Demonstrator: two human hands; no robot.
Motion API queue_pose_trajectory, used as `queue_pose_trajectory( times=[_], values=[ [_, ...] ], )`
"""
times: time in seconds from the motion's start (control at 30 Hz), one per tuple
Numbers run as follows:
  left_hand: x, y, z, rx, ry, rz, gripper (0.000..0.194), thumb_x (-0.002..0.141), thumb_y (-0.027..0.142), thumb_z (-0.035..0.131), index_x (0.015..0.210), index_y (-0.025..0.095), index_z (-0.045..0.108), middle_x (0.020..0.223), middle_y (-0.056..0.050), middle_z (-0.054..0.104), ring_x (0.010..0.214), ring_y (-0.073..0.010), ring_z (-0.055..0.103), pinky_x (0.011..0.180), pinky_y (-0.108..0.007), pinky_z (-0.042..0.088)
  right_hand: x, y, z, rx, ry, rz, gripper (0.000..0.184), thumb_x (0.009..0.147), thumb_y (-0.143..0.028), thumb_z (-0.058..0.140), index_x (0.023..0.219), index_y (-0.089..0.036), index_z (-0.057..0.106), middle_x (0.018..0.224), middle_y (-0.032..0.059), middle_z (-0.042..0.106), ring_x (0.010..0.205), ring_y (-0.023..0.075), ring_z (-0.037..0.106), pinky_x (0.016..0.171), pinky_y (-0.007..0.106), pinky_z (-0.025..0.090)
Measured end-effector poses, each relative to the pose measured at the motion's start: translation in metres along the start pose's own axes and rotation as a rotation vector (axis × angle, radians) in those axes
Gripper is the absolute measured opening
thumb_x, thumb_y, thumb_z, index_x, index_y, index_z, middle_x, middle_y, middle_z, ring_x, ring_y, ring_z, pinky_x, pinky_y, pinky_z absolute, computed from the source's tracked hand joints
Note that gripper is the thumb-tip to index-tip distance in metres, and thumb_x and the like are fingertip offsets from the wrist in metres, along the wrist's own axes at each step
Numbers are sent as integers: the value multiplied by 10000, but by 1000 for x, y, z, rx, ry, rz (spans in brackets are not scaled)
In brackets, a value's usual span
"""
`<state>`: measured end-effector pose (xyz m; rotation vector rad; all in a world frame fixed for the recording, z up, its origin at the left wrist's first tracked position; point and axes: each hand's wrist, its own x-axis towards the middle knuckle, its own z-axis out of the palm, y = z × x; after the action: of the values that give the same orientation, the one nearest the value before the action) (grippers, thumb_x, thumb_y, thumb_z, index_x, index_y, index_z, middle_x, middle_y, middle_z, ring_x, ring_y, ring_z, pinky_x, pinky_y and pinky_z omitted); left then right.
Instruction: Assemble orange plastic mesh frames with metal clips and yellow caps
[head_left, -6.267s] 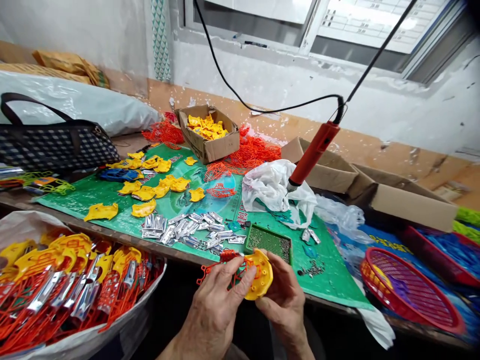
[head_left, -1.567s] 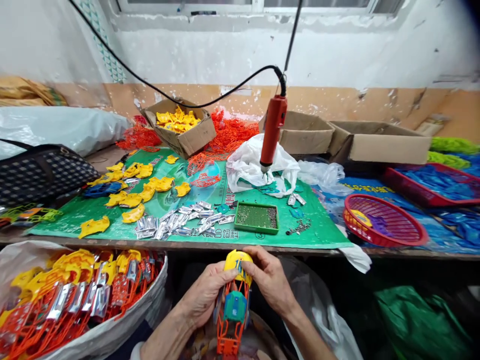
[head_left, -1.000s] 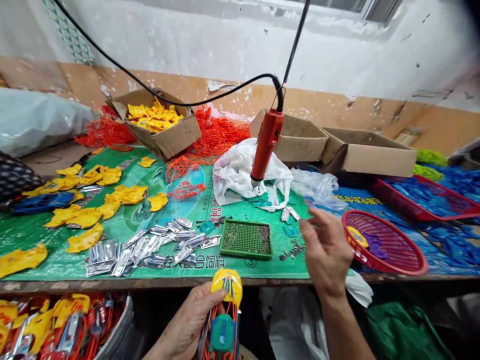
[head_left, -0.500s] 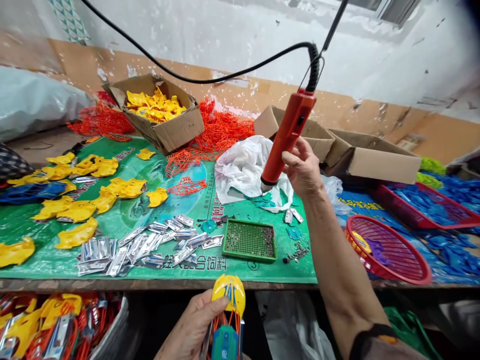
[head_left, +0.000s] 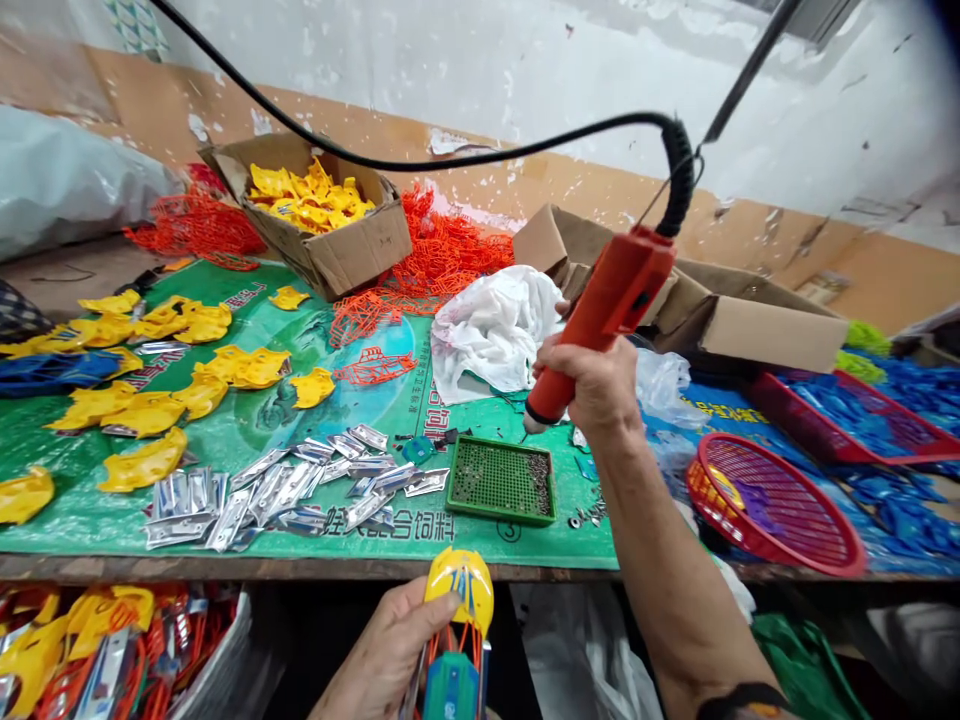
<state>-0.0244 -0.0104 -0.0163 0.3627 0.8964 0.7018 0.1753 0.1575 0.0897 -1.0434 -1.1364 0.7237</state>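
Note:
My left hand [head_left: 390, 655] is closed round an orange wire-frame toy [head_left: 454, 650] with a yellow cap and a teal block, held below the table's front edge. My right hand [head_left: 596, 385] grips the red electric screwdriver [head_left: 606, 315], which hangs on a black cable [head_left: 450, 160]. Its tip points down just above the right end of the green screw tray [head_left: 501, 480]. Loose screws [head_left: 592, 508] lie right of the tray.
Silver metal plates [head_left: 285, 490] and yellow plastic shells [head_left: 150, 400] are spread on the green mat. A cardboard box of yellow shells [head_left: 330, 255], orange wire frames [head_left: 442, 265], a white bag [head_left: 491, 330] and a red basket [head_left: 772, 500] stand around. A sack of assembled toys [head_left: 112, 640] sits lower left.
My right hand left the toy, reached up to the hanging screwdriver, gripped it and pulled it down toward the screw tray. The left hand kept hold of the toy.

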Motion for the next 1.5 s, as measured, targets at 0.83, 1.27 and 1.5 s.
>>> queue_pose_trajectory(
  times=[0.83,1.27,1.5],
  values=[
    [7,-11,-12,46,78,-73,407,702,427,788,952,112,726,600,-35,626,463,-121,530,465,-227,430,-28,41,-9,-2,154,-5,307,580,-240,702,869,-177,620,663,-29,592,585,152,566,616,363,508],
    [4,-8,-6,46,63,-34,406,707,422,779,963,109,741,677,-45,645,533,-120,531,512,-221,433,-32,40,-5,-56,163,-25,301,577,-233,733,854,-182,628,676,-32,600,598,153,581,631,364,518],
    [1,-5,-3,25,22,-24,388,712,419,785,939,109,737,742,-48,656,611,-114,554,566,-192,436,-35,39,-4,-39,171,-29,242,591,-202,761,797,-174,636,672,-28,604,586,144,574,625,353,505]
  ],
)
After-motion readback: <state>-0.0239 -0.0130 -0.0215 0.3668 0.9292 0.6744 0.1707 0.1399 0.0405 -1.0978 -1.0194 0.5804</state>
